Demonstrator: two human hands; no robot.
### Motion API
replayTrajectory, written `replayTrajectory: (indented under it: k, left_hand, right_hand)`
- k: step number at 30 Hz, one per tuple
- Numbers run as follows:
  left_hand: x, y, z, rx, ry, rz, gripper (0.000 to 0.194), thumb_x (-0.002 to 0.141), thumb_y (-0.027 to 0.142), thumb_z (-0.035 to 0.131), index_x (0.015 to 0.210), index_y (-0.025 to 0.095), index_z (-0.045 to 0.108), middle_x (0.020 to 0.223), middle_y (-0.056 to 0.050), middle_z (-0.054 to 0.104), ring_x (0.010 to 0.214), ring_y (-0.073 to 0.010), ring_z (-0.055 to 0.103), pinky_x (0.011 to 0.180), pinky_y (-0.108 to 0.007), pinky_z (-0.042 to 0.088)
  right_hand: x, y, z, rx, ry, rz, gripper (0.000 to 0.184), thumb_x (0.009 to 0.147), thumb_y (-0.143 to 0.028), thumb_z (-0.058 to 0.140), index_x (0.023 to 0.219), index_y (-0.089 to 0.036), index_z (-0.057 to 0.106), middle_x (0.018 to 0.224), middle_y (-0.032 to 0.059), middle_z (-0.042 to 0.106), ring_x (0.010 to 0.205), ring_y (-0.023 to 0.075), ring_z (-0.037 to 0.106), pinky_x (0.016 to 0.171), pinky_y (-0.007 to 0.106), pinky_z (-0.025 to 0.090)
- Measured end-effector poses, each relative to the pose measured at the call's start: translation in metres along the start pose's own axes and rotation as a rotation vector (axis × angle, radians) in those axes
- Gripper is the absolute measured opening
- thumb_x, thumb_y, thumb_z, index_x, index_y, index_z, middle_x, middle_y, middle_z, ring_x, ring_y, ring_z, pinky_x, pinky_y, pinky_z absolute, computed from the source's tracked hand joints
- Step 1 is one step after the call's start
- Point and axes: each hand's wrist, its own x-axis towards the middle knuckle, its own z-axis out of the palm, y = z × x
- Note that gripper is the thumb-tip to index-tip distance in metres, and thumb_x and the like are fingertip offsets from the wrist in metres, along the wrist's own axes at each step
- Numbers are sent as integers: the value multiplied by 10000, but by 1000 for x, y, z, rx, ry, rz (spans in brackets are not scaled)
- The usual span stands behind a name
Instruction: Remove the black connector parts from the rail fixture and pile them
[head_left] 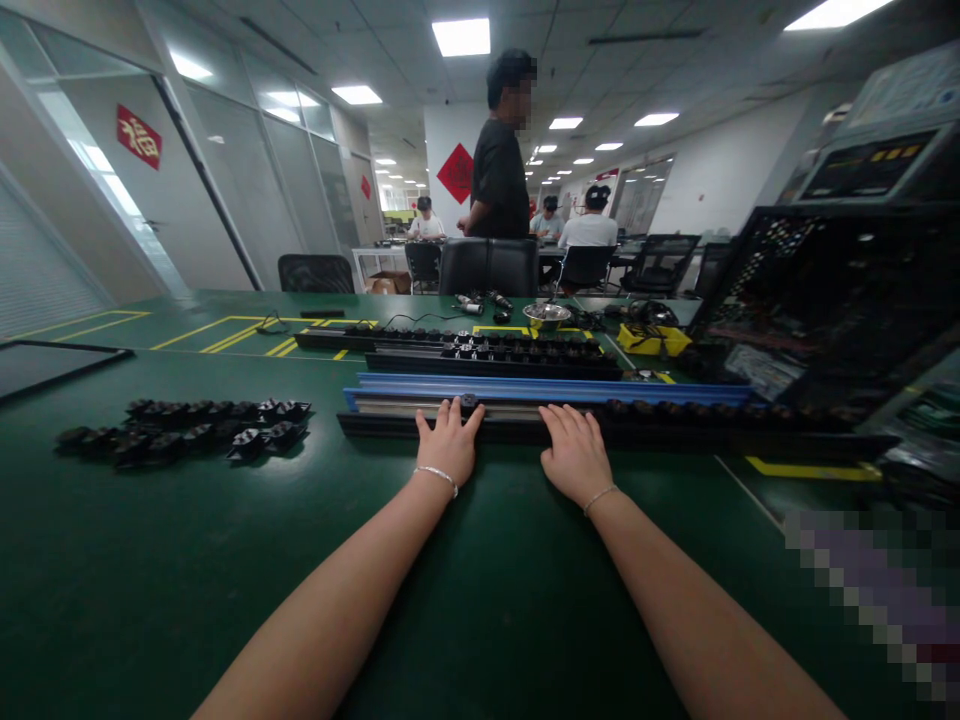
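My left hand (448, 440) rests on a long black rail (375, 424) lying across the green table (187, 560), fingers stretched forward and touching a small black part (469, 403) seated in the rail. My right hand (574, 450) lies flat on the same rail a little to the right, fingers out. To the right of that hand, several black parts (675, 409) sit in a row along the rail. Behind the rail lies a blue strip (540, 389). Both wrists carry thin bracelets.
A pile of loose black parts (187, 428) lies at the left. Two more black rails with parts (487, 352) lie farther back, near a metal bowl (547, 314) and a yellow tray (654, 340). A black cage-like machine (825, 300) stands right. A person (501, 160) stands behind.
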Motion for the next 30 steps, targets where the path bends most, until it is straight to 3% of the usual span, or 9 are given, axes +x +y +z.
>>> replayTrajectory:
  k: [30]
  left_hand:
    - [-12, -63, -3, 71, -10, -156, 535, 841, 213, 361, 1370, 288, 377, 1444, -170, 356, 1326, -310, 316, 990, -684, 223]
  right_hand:
    - [0, 2, 1, -11, 19, -7, 559, 732, -133, 419, 1286, -148, 497, 1313, 82, 530, 1244, 230, 395, 1077, 430, 203]
